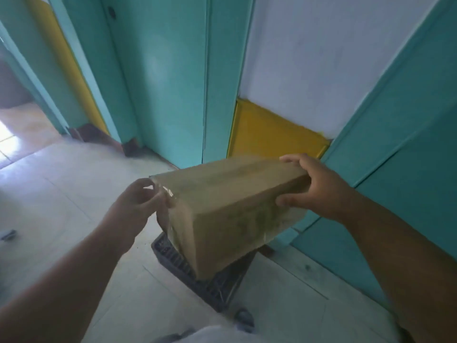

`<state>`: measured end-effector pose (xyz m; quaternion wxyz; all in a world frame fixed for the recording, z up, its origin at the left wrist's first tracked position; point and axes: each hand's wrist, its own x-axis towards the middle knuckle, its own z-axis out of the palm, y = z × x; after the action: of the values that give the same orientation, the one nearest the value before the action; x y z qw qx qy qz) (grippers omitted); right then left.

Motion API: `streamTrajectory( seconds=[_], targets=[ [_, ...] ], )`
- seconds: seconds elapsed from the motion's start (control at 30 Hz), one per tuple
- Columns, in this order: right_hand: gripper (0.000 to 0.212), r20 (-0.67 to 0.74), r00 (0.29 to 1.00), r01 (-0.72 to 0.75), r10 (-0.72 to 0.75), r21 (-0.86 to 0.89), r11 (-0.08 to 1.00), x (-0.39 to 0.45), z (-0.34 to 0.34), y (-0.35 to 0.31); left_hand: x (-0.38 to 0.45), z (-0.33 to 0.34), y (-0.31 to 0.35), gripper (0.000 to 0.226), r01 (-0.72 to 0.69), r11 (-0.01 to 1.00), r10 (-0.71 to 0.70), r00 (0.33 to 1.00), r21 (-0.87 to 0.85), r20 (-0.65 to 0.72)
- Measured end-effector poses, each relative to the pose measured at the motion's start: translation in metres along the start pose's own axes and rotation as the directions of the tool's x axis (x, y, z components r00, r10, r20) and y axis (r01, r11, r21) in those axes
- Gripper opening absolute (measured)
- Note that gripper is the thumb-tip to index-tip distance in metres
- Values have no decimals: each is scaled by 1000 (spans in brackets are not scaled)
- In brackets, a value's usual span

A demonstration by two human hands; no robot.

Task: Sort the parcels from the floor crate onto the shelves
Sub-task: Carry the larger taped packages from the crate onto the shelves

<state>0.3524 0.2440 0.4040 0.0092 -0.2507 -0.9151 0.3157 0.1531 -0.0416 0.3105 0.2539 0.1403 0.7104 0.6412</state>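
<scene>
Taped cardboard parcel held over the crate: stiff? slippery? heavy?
The cardboard parcel probably stays stiff: its faces look flat and its edges straight between the left hand and right hand. The glossy tape near the left fingers may be slick. Weight is uncertain; a hand at each end over the dark crate hints at bulk more than heaviness.

Pale tiled floor (74, 194) — a dark slatted plastic crate (173, 256) sits directly on it, near the teal wall panels; a small dark object (8, 234) lies at the far left.
</scene>
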Motion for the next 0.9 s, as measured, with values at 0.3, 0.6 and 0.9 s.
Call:
streamTrajectory(
  seconds=[0.3, 0.6, 0.9],
  targets=[
    [60, -428, 860, -182, 277, 250, 951, -17, 35, -47, 1, -33, 40, 58, 49, 981, -19, 988, -188, 155],
    [63, -276, 889, -250, 366, 377, 892, -58, 16, -78, -3, -24, 46, 38, 1, 990, 41, 952, -138, 305],
    [57, -471, 833, -176, 291, 273, 946, -75, 0, -67, -12, 2, 42, 52, 49, 986, -8, 968, -159, 249]
  ],
)
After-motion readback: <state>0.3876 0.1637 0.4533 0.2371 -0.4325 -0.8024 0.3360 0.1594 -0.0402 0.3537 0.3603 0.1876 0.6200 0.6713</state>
